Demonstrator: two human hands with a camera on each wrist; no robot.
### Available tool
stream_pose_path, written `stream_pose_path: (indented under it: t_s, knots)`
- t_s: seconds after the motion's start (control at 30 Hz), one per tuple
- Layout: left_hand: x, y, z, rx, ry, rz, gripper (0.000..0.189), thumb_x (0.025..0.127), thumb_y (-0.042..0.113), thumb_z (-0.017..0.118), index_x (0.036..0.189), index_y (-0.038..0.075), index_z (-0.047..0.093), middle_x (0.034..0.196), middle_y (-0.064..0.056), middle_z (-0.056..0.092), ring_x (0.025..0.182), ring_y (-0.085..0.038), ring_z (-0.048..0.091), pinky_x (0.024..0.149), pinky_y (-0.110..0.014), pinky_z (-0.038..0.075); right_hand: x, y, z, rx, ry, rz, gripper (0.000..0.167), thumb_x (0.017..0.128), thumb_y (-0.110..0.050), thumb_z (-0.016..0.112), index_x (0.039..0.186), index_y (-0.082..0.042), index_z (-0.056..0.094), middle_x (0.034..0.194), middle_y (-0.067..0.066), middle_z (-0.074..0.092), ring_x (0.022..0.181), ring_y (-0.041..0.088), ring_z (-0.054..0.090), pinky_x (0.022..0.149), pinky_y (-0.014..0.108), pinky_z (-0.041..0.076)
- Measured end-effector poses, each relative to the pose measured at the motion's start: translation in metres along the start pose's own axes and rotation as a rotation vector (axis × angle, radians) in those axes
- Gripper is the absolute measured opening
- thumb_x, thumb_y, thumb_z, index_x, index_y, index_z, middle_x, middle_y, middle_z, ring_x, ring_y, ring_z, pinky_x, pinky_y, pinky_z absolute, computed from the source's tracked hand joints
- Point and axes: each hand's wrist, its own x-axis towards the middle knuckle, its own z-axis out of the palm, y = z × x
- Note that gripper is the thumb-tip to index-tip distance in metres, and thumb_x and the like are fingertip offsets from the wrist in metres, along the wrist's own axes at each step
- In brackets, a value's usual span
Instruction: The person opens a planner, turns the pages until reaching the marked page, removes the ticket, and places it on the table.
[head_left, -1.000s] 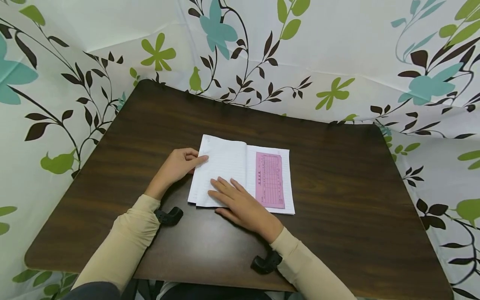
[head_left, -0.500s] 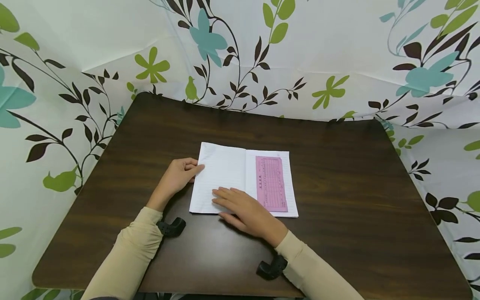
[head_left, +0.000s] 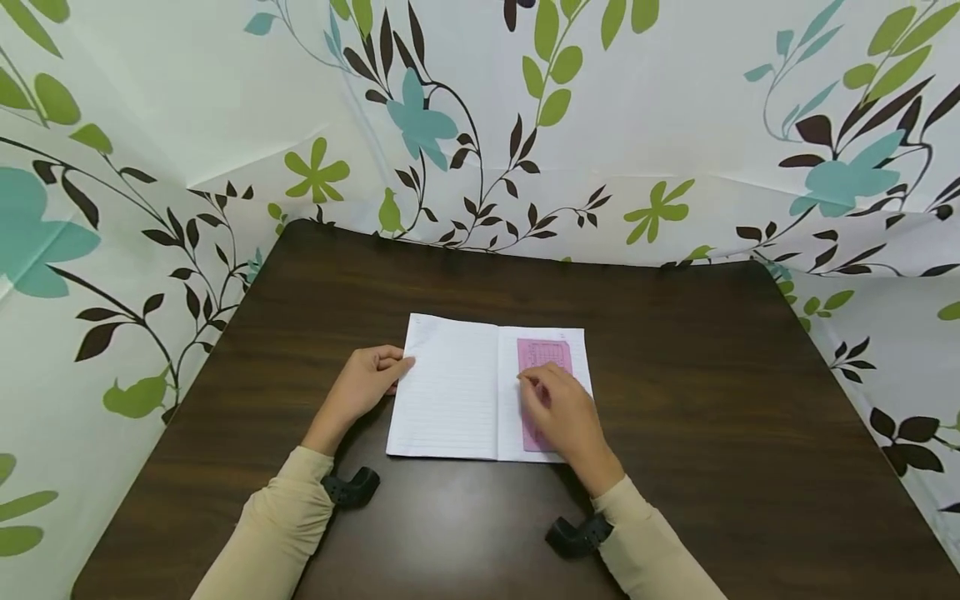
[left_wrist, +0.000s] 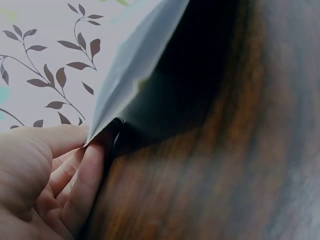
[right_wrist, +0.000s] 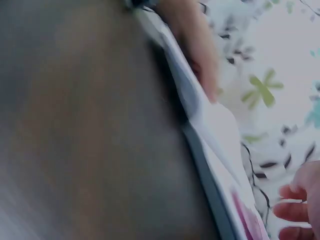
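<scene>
An open notebook [head_left: 450, 392] with lined white pages lies on the brown table. On its right page rests a pink printed slip [head_left: 531, 433], partly covered by my right hand. My left hand [head_left: 365, 381] holds the notebook's left edge, thumb on top and fingers underneath; the left wrist view shows the page edge [left_wrist: 132, 75] pinched between thumb and fingers. Over the right page is my right hand [head_left: 566, 417], its fingers loosely bent. In the right wrist view the right hand's fingers [right_wrist: 292, 211] hold nothing, and the pink slip [right_wrist: 250, 220] shows at the lower edge.
The dark wood-grain table [head_left: 690, 400] extends around the notebook on all sides. Behind it hangs a white curtain [head_left: 585, 142] with leaf and flower prints. Each wrist carries a black camera mount, such as the left mount [head_left: 352, 489].
My right hand has lifted from the left page and moved right, over the pink slip. The left page edges now lie together. My left hand stays at the left edge.
</scene>
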Motion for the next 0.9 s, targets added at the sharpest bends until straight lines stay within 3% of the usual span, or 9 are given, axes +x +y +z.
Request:
stream_pose_path:
  t_s: [0.1,0.23,0.37,0.47,0.7,0.9]
  knots:
    - [-0.003,-0.005,0.007,0.004,0.003,-0.007,0.037,0.105,0.035,0.065,0.124,0.005,0.073,0.069,0.001,0.066,0.077,-0.015,0.068,0.074,-0.028,0.057,-0.003,0.013,-0.010,-0.035,-0.033,0.185,0.013,0.098,-0.017,0.069,0.105,-0.008,0.076,0.092,0.005,0.068,0.077,0.017,0.056,0.067,0.034,0.052]
    - [0.000,-0.004,0.005,0.019,0.001,0.007,0.040,0.105,0.037,0.064,0.126,0.004,0.072,0.083,-0.004,0.075,0.081,-0.013,0.070,0.076,-0.028,0.059,0.002,0.030,-0.019,-0.088,-0.135,0.410,0.033,0.102,-0.029,0.065,0.123,-0.005,0.069,0.115,0.014,0.063,0.092,0.027,0.058,0.082,0.046,0.055]
    - [0.007,-0.002,0.003,0.013,0.006,0.021,0.041,0.105,0.038,0.064,0.126,0.003,0.072,0.088,-0.007,0.076,0.081,-0.013,0.070,0.076,-0.026,0.059,0.008,0.040,-0.023,-0.114,-0.233,0.547,0.054,0.100,-0.040,0.068,0.138,-0.003,0.058,0.130,0.019,0.052,0.105,0.034,0.057,0.093,0.052,0.053]
    - [0.010,-0.001,0.000,0.013,0.006,0.008,0.041,0.104,0.038,0.064,0.126,0.004,0.072,0.087,-0.007,0.076,0.080,-0.014,0.069,0.074,-0.025,0.059,0.012,0.041,-0.024,-0.110,-0.244,0.572,0.058,0.099,-0.043,0.070,0.137,-0.002,0.057,0.130,0.021,0.052,0.106,0.036,0.058,0.094,0.051,0.048]
    - [0.015,0.000,0.000,0.014,0.012,0.006,0.041,0.104,0.038,0.065,0.125,0.004,0.072,0.089,-0.008,0.075,0.079,-0.013,0.068,0.072,-0.022,0.058,0.013,0.041,-0.022,-0.106,-0.213,0.520,0.039,0.101,-0.037,0.069,0.115,-0.001,0.065,0.107,0.015,0.063,0.097,0.031,0.060,0.085,0.047,0.029]
    - [0.013,-0.002,0.003,0.005,0.015,0.005,0.039,0.104,0.036,0.065,0.123,0.003,0.073,0.091,-0.010,0.075,0.077,-0.012,0.067,0.071,-0.021,0.058,0.014,0.049,-0.023,-0.058,-0.177,0.501,0.031,0.107,-0.030,0.060,0.113,-0.001,0.069,0.098,0.015,0.069,0.089,0.031,0.063,0.084,0.044,0.030]
